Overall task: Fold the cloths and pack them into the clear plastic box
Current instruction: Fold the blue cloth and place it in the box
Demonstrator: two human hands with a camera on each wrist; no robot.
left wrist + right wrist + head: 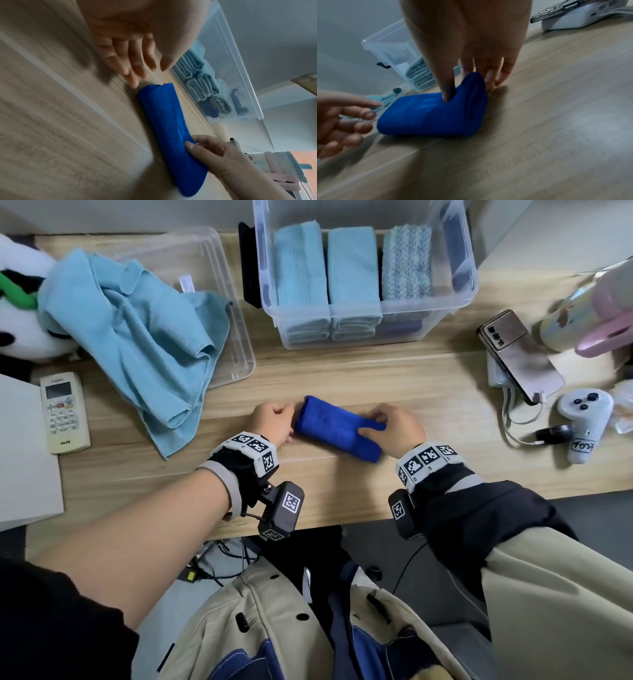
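Observation:
A folded dark blue cloth (337, 428) lies slantwise on the wooden table (428, 412), in front of the clear plastic box (460, 292). My right hand (376, 422) pinches the cloth's right end, thumb on top and fingers behind it; the right wrist view shows that end of the blue cloth (428, 116) lifted a little. My left hand (290, 422) hovers at the left end with relaxed fingers (137, 70), holding nothing. The box holds two folded light blue cloths (301, 265) and a speckled one (406, 261) standing side by side, with something dark blue low at its right.
An unfolded light blue cloth (137, 337) lies crumpled over the box lid (236, 344) at the left. A remote (63, 412) and a panda plush (20, 313) sit further left. A phone (520, 357), cables and a white controller (582, 422) lie at the right.

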